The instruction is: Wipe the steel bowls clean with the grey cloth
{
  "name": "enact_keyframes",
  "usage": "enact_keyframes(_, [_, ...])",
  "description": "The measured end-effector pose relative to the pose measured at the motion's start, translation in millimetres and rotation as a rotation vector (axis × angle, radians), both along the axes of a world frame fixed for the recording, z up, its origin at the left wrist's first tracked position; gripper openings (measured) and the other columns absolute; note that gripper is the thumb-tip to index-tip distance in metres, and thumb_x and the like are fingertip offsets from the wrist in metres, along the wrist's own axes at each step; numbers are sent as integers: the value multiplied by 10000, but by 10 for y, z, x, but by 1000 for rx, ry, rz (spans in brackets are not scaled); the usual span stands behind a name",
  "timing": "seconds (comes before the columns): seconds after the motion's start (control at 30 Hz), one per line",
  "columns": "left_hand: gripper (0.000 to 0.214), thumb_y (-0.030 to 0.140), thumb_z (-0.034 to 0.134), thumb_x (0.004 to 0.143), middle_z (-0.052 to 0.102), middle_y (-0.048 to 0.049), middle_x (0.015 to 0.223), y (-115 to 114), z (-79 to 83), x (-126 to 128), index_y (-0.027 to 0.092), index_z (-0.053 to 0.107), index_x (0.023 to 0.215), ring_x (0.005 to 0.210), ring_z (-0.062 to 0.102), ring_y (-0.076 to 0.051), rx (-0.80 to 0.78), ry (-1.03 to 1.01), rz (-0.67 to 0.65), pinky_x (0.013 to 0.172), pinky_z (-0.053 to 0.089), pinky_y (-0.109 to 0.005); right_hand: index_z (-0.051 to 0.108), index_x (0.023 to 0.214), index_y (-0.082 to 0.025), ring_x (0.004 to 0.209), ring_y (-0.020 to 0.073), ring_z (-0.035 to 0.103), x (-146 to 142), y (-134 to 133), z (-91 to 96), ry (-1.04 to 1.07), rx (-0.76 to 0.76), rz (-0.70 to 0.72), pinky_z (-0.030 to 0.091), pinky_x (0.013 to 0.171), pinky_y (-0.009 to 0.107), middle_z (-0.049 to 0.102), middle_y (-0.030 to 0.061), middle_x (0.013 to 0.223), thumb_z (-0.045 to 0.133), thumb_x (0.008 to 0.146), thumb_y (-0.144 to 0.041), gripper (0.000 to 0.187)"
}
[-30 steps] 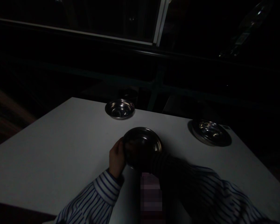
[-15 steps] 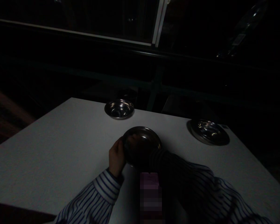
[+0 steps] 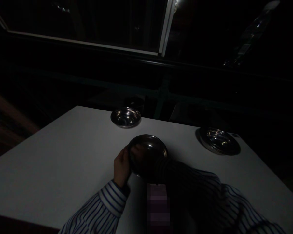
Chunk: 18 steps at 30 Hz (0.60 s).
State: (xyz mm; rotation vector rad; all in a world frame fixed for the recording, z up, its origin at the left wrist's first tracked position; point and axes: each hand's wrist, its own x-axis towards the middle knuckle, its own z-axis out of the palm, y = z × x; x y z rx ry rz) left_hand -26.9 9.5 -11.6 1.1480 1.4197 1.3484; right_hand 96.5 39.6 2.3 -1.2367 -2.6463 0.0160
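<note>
The scene is very dark. My left hand (image 3: pixel 122 165) grips the left rim of a steel bowl (image 3: pixel 151 148) that sits near me in the middle of a white table (image 3: pixel 63 162). My right arm in a striped sleeve (image 3: pixel 210 195) reaches into the bowl from the right. The right hand is lost in shadow inside the bowl, and its fingers cannot be made out.
A smaller steel bowl (image 3: pixel 126 117) stands at the table's far edge. A wide steel plate (image 3: pixel 218 140) lies at the far right. Beyond the table are dark frames and a white window bar (image 3: pixel 165 29). A blurred patch (image 3: pixel 158 208) lies near my chest.
The view has shifted slightly, so the table sits a little lower in the picture. Both hands stay at the bowl.
</note>
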Motion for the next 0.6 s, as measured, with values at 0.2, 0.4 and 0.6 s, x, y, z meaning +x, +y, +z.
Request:
enact_keyframes(0.2, [418, 382, 440, 819, 665, -118, 1073, -1, 14, 9, 109, 614, 1083, 990, 608, -227, 16, 11, 13, 874, 452, -349, 549, 1069, -105, 968, 271, 546, 216, 117, 200, -122, -86, -266, 473, 766, 393, 555, 174, 1093, 469, 847, -267, 287])
enact_keyframes(0.4, [428, 385, 411, 835, 664, -124, 1069, 14, -22, 34, 104, 609, 1091, 989, 604, -223, 48, 30, 10, 888, 442, -350, 511, 1124, -68, 1001, 281, 535, 304, 69, 198, -74, -178, -409, 438, 822, 394, 545, 205, 1093, 505, 819, -277, 370])
enact_keyframes(0.6, [403, 360, 413, 834, 657, -116, 1087, 41, -28, 7, 124, 603, 1100, 1010, 594, -226, 90, 55, -6, 890, 442, -351, 487, 1078, -96, 891, 180, 552, -152, 163, 31, 128, -188, -345, 452, 778, 338, 568, 122, 1018, 334, 900, -186, 251])
